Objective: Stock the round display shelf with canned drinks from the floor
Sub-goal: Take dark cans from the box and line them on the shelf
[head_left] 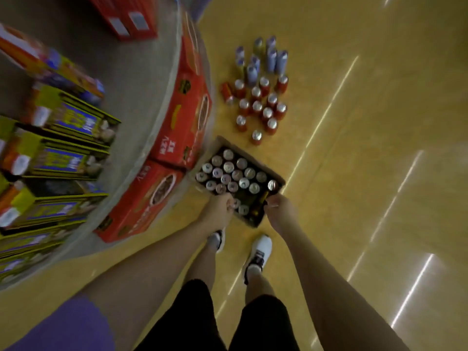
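A cardboard tray [279, 179] sits on the floor by my feet, holding several silver-topped cans [229, 173]. My left hand [217, 210] reaches into the tray's near end, fingers curled around a can [236, 203]. At the tray's near right corner my right hand [278, 206] has its fingers curled around something I cannot make out. The round display shelf [141, 97] curves along the left. Several red cans [258, 107] and taller pale blue cans [271, 59] stand loose on the floor beyond the tray.
Red cartons [182, 127] line the shelf's base next to the tray. Yellow and blue boxes [65, 153] crowd the shelf top, with more red cartons [126, 19] behind. My two shoes [259, 252] stand just behind the tray on the glossy yellow floor.
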Demonstrator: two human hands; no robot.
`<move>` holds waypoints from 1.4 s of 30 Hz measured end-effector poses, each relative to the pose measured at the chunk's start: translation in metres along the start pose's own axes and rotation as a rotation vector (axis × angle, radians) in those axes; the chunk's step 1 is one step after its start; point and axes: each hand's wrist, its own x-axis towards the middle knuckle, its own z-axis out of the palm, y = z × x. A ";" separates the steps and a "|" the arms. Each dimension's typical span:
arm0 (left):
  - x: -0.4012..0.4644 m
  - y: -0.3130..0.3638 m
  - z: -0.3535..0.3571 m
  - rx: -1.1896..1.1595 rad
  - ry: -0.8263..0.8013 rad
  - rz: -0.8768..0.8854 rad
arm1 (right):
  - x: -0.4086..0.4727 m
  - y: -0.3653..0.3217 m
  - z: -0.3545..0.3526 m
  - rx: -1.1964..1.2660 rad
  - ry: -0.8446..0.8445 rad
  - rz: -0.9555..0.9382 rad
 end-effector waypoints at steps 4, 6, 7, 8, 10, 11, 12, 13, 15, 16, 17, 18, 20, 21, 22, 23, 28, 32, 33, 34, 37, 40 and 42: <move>0.056 -0.050 0.036 -0.001 0.005 -0.052 | 0.064 0.040 0.059 -0.005 -0.015 0.082; 0.084 -0.074 0.050 -0.003 0.000 -0.060 | 0.097 0.061 0.091 0.005 -0.011 0.122; 0.099 -0.087 0.057 -0.001 -0.016 -0.064 | 0.113 0.070 0.107 -0.002 -0.012 0.138; 0.115 -0.099 0.064 -0.002 -0.030 -0.066 | 0.129 0.080 0.123 -0.016 -0.019 0.153; 0.148 -0.125 0.079 0.019 -0.057 -0.052 | 0.157 0.101 0.153 -0.055 -0.047 0.171; 0.164 -0.135 0.086 0.028 -0.071 -0.041 | 0.171 0.111 0.167 -0.066 -0.057 0.177; 0.179 -0.145 0.092 0.033 -0.085 -0.032 | 0.184 0.120 0.180 -0.062 -0.064 0.193; 0.195 -0.153 0.099 0.031 -0.091 -0.022 | 0.196 0.130 0.193 -0.046 -0.068 0.221; 0.224 -0.171 0.115 0.034 -0.087 -0.018 | 0.218 0.146 0.217 -0.011 -0.059 0.271; 0.237 -0.179 0.124 0.043 -0.086 -0.015 | 0.229 0.153 0.229 0.001 -0.047 0.291; 0.248 -0.188 0.133 0.057 -0.088 -0.005 | 0.240 0.160 0.240 0.008 -0.031 0.311; 0.259 -0.196 0.142 0.075 -0.096 0.011 | 0.250 0.166 0.251 0.005 -0.018 0.331; 0.275 -0.210 0.160 0.104 -0.124 0.055 | 0.267 0.177 0.272 -0.020 -0.021 0.363; 0.282 -0.216 0.168 0.120 -0.136 0.073 | 0.273 0.181 0.281 -0.035 -0.032 0.374; 0.288 -0.222 0.174 0.147 -0.144 0.085 | 0.279 0.183 0.290 -0.054 -0.035 0.377; 0.293 -0.226 0.180 0.183 -0.148 0.096 | 0.284 0.185 0.297 -0.078 -0.026 0.376; 0.309 -0.227 0.188 0.373 -0.211 0.088 | 0.292 0.182 0.312 -0.171 0.070 0.323; 0.298 -0.216 0.176 0.346 -0.254 0.074 | 0.277 0.172 0.281 -0.297 0.007 0.285; 0.293 -0.213 0.171 0.336 -0.264 0.068 | 0.273 0.169 0.272 -0.296 0.010 0.300; 0.287 -0.211 0.167 0.328 -0.272 0.060 | 0.268 0.167 0.265 -0.282 0.016 0.320; 0.274 -0.202 0.155 0.317 -0.273 0.041 | 0.257 0.162 0.257 -0.264 -0.025 0.273; 0.276 -0.199 0.152 0.306 -0.243 0.045 | 0.257 0.163 0.261 -0.294 -0.072 0.238; 0.283 -0.201 0.155 0.325 -0.230 0.057 | 0.263 0.167 0.267 -0.314 -0.038 0.244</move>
